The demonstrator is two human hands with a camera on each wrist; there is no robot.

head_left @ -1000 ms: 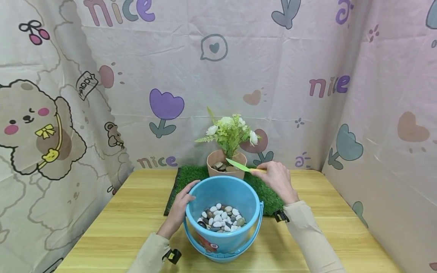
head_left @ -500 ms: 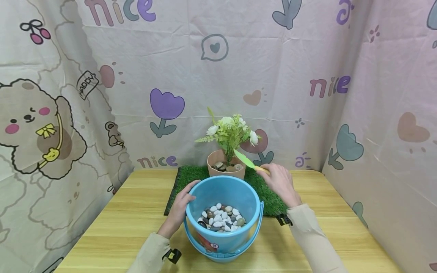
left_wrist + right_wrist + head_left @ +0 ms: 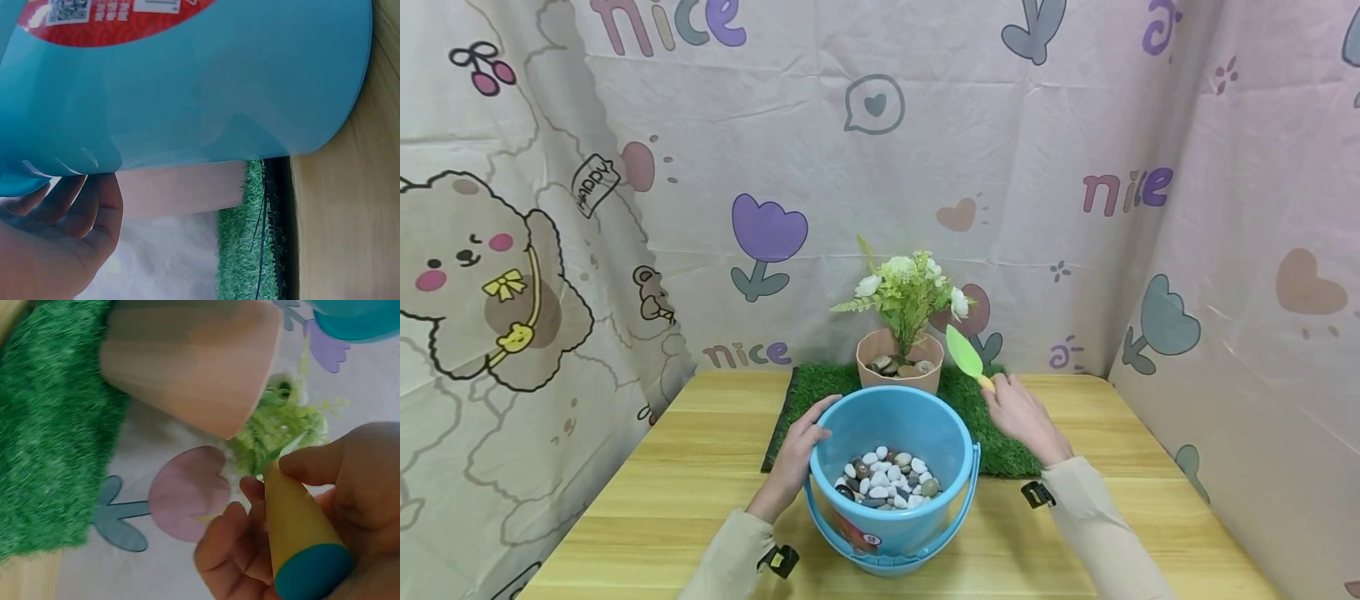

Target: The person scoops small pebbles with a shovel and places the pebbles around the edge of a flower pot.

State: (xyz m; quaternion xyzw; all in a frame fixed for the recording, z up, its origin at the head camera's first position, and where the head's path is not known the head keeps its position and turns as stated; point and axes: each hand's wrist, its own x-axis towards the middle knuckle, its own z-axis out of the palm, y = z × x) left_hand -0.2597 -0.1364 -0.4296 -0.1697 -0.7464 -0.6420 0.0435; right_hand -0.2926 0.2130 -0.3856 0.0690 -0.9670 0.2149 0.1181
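Note:
A blue bucket [image 3: 891, 533] stands on the table, with white, brown and grey pebbles [image 3: 887, 477] inside. My left hand [image 3: 793, 458] grips its rim on the left side; the left wrist view has the fingers [image 3: 107, 209] against the outer wall. My right hand [image 3: 1026, 417] holds a small garden trowel [image 3: 965, 353] by its yellow handle [image 3: 300, 525], the green blade pointing up and left in the air. That blade carries no pebble that I can see. Just left of it is a pink flowerpot [image 3: 898, 377] with pebbles around the stems of a white-flowered plant [image 3: 904, 292].
Beneath the flowerpot lies a green artificial turf mat [image 3: 823, 392] on the wooden table [image 3: 700, 450]. The bucket's handle [image 3: 973, 483] hangs down at its front. A patterned cloth [image 3: 1037, 208] rises behind and at both sides.
My right hand has drawn the trowel from over the flowerpot out to the right, and its blade now tips more upright. The left hand and bucket have stayed put.

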